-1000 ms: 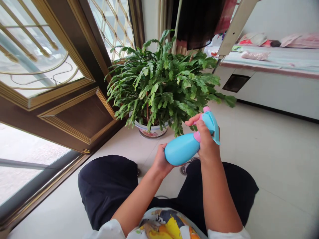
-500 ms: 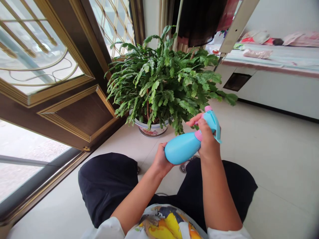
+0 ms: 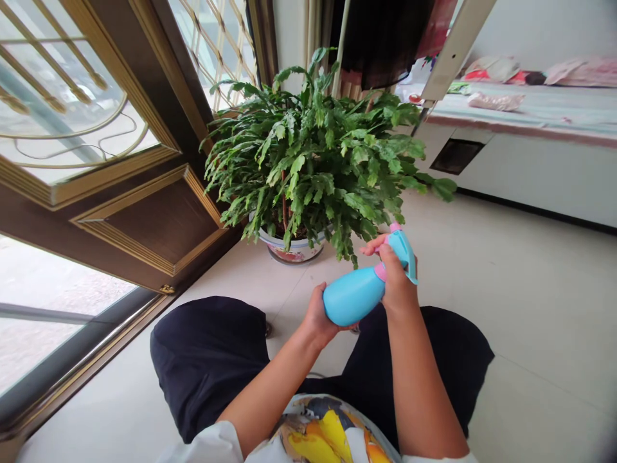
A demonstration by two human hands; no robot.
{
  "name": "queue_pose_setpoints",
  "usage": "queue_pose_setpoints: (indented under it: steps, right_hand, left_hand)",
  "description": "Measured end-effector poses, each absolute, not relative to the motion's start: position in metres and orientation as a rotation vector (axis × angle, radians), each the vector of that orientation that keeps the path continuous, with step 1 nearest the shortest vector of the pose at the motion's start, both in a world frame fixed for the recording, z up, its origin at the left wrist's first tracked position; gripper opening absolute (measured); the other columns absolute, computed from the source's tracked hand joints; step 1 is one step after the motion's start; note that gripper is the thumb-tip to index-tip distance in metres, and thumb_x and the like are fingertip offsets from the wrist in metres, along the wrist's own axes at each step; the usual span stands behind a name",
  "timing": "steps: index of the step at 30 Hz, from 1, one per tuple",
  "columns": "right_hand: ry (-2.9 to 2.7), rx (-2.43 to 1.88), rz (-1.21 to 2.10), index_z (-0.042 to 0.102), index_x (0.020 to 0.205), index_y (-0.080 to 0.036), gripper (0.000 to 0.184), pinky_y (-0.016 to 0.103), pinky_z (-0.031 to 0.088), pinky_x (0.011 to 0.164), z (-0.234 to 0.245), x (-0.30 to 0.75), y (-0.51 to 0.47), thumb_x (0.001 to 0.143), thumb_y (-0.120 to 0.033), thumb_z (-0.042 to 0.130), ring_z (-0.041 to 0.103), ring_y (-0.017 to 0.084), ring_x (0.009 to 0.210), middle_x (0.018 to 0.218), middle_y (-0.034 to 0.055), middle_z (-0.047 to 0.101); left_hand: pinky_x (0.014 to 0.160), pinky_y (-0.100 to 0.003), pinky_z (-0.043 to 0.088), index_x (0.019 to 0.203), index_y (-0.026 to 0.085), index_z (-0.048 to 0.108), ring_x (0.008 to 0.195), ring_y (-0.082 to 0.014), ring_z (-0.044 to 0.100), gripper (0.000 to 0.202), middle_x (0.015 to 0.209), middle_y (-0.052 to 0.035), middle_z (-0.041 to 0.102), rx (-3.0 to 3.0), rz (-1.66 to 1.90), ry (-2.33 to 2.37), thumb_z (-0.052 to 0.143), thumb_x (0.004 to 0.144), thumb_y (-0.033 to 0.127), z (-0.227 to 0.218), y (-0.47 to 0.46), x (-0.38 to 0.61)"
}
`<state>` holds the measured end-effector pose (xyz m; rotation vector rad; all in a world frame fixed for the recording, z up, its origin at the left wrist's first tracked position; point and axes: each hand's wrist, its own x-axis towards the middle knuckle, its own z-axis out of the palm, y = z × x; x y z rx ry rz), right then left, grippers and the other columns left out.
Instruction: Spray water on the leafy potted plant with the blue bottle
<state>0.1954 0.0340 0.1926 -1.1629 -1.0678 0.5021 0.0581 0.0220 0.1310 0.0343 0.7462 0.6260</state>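
A blue spray bottle (image 3: pixel 353 296) with a pink collar and pink nozzle lies tilted between my two hands, its head up to the right. My left hand (image 3: pixel 320 316) cups the rounded base from below, most of its fingers hidden under the bottle. Around the neck and trigger head my right hand (image 3: pixel 398 278) is closed, with fingers at the trigger side. The nozzle points up and away, near the lower right leaves of a large leafy potted plant (image 3: pixel 308 154). Its white patterned pot (image 3: pixel 295 249) stands on the floor beyond my knees.
At the left is a brown door (image 3: pixel 149 215) with gold trim and glass panes. Behind the plant on the right stands a bed (image 3: pixel 540 170) with pillows and cloths on top. Dark fabric (image 3: pixel 385 45) hangs behind the plant. Pale floor tiles (image 3: pixel 520 289) stretch to the right.
Both hands have lowered the spray bottle slightly toward me. Its head has shifted a little left and its base a little right. Both hands keep hold of it.
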Motion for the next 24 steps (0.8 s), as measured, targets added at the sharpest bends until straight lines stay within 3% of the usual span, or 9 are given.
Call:
queue_pose_setpoints:
  steps: [2, 5, 10, 24]
  right_hand:
    - [-1.06, -1.159, 0.511, 0.069, 0.079, -0.025, 0.024, 0.051, 0.049, 0.105, 0.19, 0.2, 0.032, 0.089, -0.045, 0.06, 0.071, 0.022, 0.082, 0.073, -0.0014, 0.069]
    - [-1.038, -1.173, 0.472, 0.069, 0.081, -0.025, 0.025, 0.05, 0.05, 0.102, 0.186, 0.206, 0.029, 0.089, -0.046, 0.059, 0.071, 0.024, 0.089, 0.075, 0.0004, 0.07]
    - [-0.999, -1.162, 0.463, 0.068, 0.083, -0.025, 0.023, 0.048, 0.051, 0.098, 0.178, 0.212, 0.025, 0.089, -0.045, 0.058, 0.07, 0.024, 0.091, 0.076, 0.0005, 0.069]
    - [-0.781, -1.12, 0.395, 0.062, 0.077, -0.022, 0.02, 0.044, 0.047, 0.098, 0.187, 0.24, 0.009, 0.084, -0.04, 0.06, 0.066, 0.02, 0.075, 0.069, -0.0036, 0.06]
  left_hand:
    - [0.064, -0.036, 0.047, 0.133, 0.018, 0.048, 0.079, -0.0294, 0.064, 0.062, 0.105, -0.0157, 0.065, 0.043, 0.605, 0.788, 0.031, 0.094, 0.062, 0.132, 0.02, 0.062]
    - [0.064, -0.036, 0.046, 0.135, 0.019, 0.048, 0.078, -0.0282, 0.064, 0.063, 0.105, -0.0149, 0.065, 0.078, 0.583, 0.811, 0.027, 0.096, 0.064, 0.131, 0.019, 0.066]
    - [0.07, -0.039, 0.048, 0.133, 0.022, 0.048, 0.085, -0.0297, 0.065, 0.057, 0.108, -0.0138, 0.065, 0.054, 0.56, 0.804, 0.038, 0.093, 0.061, 0.122, 0.021, 0.07]
    - [0.073, -0.046, 0.052, 0.122, 0.025, 0.054, 0.083, -0.0266, 0.063, 0.041, 0.106, -0.0092, 0.063, 0.231, 0.472, 0.921, 0.036, 0.096, 0.051, 0.135, 0.026, 0.107]
